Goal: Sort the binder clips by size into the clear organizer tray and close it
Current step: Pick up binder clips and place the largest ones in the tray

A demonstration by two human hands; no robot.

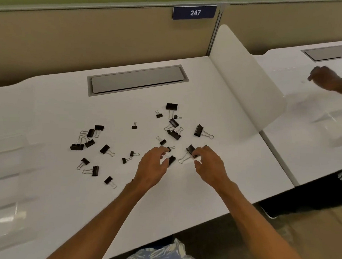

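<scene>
Black metal binder clips with silver wire handles point(105, 149) lie scattered across a white desk point(46, 104). The left hand point(153, 166) hovers low with fingers curled and parted, its thumb tip touching one black clip point(172, 160) just beside it; whether it actually pinches that clip I cannot tell. Near it, the right hand point(210, 164) curls its fingertips onto a larger black clip point(190, 149), pinching its body, the wire handle trailing toward the left hand
</scene>
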